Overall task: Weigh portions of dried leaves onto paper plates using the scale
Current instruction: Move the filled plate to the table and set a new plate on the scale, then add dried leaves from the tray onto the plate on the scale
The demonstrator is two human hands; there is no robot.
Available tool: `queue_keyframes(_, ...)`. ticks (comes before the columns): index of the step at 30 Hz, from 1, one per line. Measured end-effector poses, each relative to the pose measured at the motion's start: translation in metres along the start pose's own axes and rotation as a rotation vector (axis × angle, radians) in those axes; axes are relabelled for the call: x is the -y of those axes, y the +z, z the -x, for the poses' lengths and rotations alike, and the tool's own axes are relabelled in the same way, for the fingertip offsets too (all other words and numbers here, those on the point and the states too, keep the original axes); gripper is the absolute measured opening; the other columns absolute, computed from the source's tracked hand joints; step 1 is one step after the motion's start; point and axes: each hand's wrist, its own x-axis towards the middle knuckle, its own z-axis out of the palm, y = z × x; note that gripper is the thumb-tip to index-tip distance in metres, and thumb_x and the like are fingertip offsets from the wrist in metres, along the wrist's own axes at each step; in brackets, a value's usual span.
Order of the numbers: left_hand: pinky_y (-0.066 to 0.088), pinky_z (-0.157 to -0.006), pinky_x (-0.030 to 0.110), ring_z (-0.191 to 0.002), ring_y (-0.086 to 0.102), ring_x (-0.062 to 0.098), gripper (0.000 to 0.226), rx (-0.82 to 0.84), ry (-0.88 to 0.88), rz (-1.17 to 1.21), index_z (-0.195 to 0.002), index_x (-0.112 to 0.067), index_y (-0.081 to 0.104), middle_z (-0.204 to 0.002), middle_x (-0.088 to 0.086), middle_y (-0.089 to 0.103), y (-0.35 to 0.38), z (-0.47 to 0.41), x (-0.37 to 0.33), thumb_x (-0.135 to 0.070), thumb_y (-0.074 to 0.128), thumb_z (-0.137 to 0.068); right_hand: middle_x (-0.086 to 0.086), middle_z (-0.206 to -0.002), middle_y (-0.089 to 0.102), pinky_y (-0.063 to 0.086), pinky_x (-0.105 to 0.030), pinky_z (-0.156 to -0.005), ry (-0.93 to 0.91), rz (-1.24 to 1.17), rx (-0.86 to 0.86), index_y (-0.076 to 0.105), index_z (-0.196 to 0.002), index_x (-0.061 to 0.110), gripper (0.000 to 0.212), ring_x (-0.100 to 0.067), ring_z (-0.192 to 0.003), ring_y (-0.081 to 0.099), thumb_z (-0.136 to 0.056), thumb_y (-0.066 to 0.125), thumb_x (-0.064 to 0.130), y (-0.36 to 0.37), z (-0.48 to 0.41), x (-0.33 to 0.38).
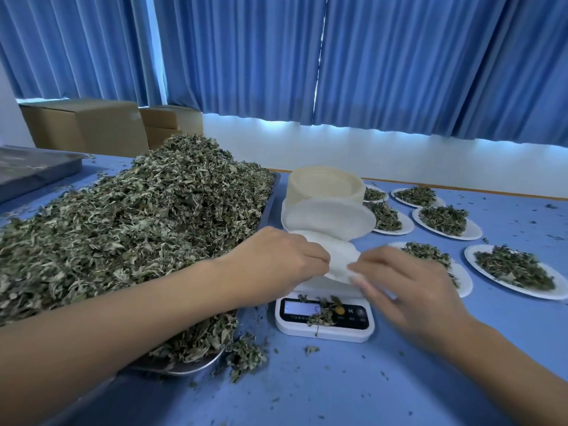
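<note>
Blue curtains (368, 56) are seen across the whole back, from ten to two o'clock. Below them a blue bench (399, 379) is spread, and loose leaf crumbs are scattered on it. At nine o'clock a big heap of dried leaves (138, 216) is piled on a metal tray (190, 365), and some leaves are spilled over its near corner. Cardboard boxes (86, 124) are placed behind the heap, at ten o'clock. At three o'clock several filled plates (468, 256) are laid out, each one with a portion of leaves. A stack of empty plates (325, 186) is standing at twelve o'clock from the scale (324, 330), which is set near the middle, just beside the tray. One paper plate (341, 259) is held tilted over the scale's platform; if it is touching the platform cannot be told. Its left edge is pinched by the fingers of the left hand (273, 259), and its right edge is pinched by the fingers of the right hand (408, 287), which are blurred. A few stray leaves (322, 312) are lying on the display of the scale.
</note>
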Motion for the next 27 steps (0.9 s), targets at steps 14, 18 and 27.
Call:
queue_keyframes(14, 0.055, -0.074, 0.037, -0.113, 0.057, 0.008, 0.029, 0.252, 0.064, 0.091, -0.116, -0.028, 0.067, -0.125, -0.017, 0.061, 0.007, -0.004, 0.013, -0.045, 0.045, -0.105, -0.004, -0.055, 0.047, 0.037, -0.035, -0.054, 0.598, -0.066, 0.063, 0.049, -0.065, 0.009, 0.040, -0.017, -0.053, 0.040, -0.098, 0.067, 0.024, 0.023, -0.079, -0.058)
queue_keyframes(18, 0.054, -0.074, 0.037, -0.113, 0.054, 0.004, 0.030, 0.233, 0.055, 0.172, -0.113, -0.028, 0.068, -0.121, -0.017, 0.063, 0.008, -0.006, 0.021, -0.049, 0.049, -0.102, -0.006, -0.057, 0.063, 0.047, -0.022, -0.050, 0.918, -0.269, -0.011, 0.066, -0.083, 0.009, 0.016, -0.012, -0.043, 0.057, -0.093, 0.072, 0.020, 0.037, -0.103, -0.079)
queue_keyframes(27, 0.053, -0.085, 0.032, -0.104, 0.060, 0.000, 0.030, 0.289, -0.065, 0.400, -0.109, -0.029, 0.073, -0.118, -0.018, 0.067, 0.011, -0.016, 0.035, -0.052, 0.068, -0.090, -0.012, -0.071, 0.065, 0.064, -0.030, -0.063, 1.545, -0.807, -0.161, 0.065, -0.099, -0.011, 0.019, -0.013, -0.042, 0.063, -0.089, 0.076, 0.001, 0.070, -0.123, -0.113)
